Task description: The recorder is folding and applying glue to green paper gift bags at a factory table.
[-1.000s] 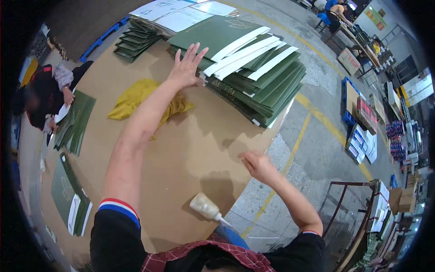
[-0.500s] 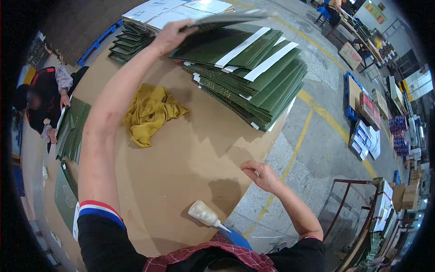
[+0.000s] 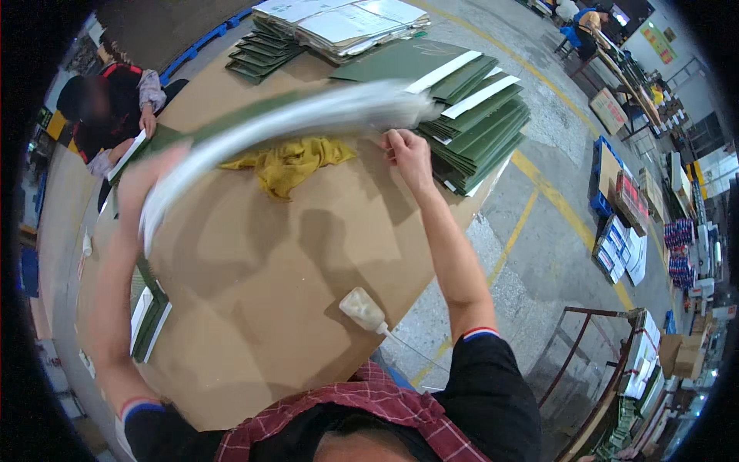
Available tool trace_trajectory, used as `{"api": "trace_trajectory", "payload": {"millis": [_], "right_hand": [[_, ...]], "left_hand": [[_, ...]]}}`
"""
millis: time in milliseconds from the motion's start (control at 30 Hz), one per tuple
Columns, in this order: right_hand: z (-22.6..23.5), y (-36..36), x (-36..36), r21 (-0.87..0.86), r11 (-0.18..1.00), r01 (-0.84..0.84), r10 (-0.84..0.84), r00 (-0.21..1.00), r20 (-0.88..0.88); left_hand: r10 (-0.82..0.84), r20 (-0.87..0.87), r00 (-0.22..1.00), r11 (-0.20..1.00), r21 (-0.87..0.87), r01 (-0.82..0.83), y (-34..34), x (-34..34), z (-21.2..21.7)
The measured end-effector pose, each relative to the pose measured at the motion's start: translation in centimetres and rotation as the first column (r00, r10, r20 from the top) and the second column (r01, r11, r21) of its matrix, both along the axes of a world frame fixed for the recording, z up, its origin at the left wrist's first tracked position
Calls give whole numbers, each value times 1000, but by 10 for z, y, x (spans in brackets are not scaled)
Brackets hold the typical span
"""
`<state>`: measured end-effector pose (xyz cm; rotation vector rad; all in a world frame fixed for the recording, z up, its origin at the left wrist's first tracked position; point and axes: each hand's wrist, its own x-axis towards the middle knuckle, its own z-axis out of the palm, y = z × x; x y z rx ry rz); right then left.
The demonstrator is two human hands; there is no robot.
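Observation:
A large sheet (image 3: 308, 115), its pale side showing and smeared by motion, bows across the table. My left hand (image 3: 158, 165), blurred too, is closed on its left end. Close under the sheet's right end is my right hand (image 3: 408, 154), fingers curled together; whether they pinch its edge I cannot tell. Just beyond, a fanned stack of flat, dark green folded card pieces (image 3: 485, 127) with white strips lies at the table's far right. Partly covered by the sheet, a mustard cloth (image 3: 289, 165) lies crumpled. A squeeze bottle (image 3: 362, 310) with a thin nozzle lies near the front right edge.
Another person's hands (image 3: 146, 119) hold green card at the table's left side. Green pieces with white edges (image 3: 150, 331) lie at the near left. Tied white sheets (image 3: 354, 23) and more green pieces (image 3: 262, 58) are at the back. A metal-framed cart (image 3: 593, 312) stands right.
My left hand has swung from the far stack to the left with the sheet. My right hand has moved up and away from me, to the stack's near edge. The view has shifted slightly.

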<state>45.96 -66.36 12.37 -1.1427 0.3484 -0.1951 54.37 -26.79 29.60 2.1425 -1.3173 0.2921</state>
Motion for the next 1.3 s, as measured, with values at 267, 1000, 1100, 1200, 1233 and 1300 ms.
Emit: {"api": "trace_trajectory", "payload": {"millis": [267, 1000, 1100, 1200, 1233, 1300], "right_hand": [[41, -51, 69, -708, -706, 22, -178, 962, 207], [177, 264, -52, -519, -849, 99, 89, 995, 45], [116, 363, -128, -725, -678, 120, 480, 819, -314], [70, 465, -260, -683, -723, -101, 439, 696, -568], [33, 496, -287, -699, -678, -228, 493, 564, -663], [-10, 539, -340, -734, -643, -221, 641, 369, -673]], "left_hand": [[8, 83, 996, 888, 458, -46, 153, -227, -76], [134, -47, 990, 885, 455, -98, 271, -367, -145], [143, -31, 989, 901, 418, -117, 280, -403, -173], [208, -38, 977, 897, 407, -175, 288, -444, -216], [261, -102, 960, 866, 464, -186, 293, -453, -231], [421, -114, 900, 830, 449, -331, 309, -481, -280]]}}
